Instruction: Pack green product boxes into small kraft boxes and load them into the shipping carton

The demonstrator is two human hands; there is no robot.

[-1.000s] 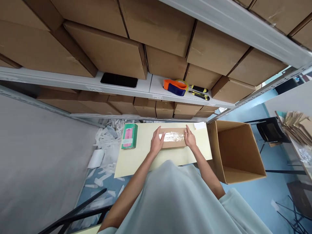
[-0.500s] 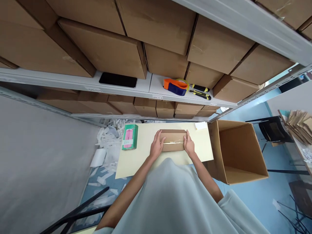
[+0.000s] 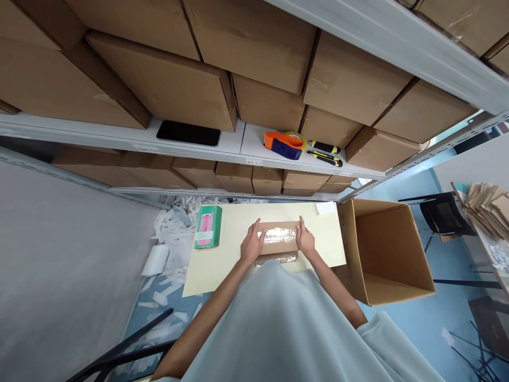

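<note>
Between my two hands is a small brown cardboard box, with clear shiny tape across its upper face and along the side nearest me. My left hand grips its left end, the thumb lying on the face. My right hand holds the right end, fingers along the edge. Beneath is a pale yellow table. A green box with a pink front rests on the table's left part, apart from my hands. Near the far right corner lies a small white card or label.
A large open carton stands against the table's right side. Shelves with brown boxes rise behind; on one lie a black phone, an orange-and-blue tape dispenser and yellow-black cutters. White paper scraps cover the floor at left.
The box has been tilted in my hands, so a broadly taped face and a second taped side nearest me now show. Both hands have kept hold of its ends. The view has shifted slightly.
</note>
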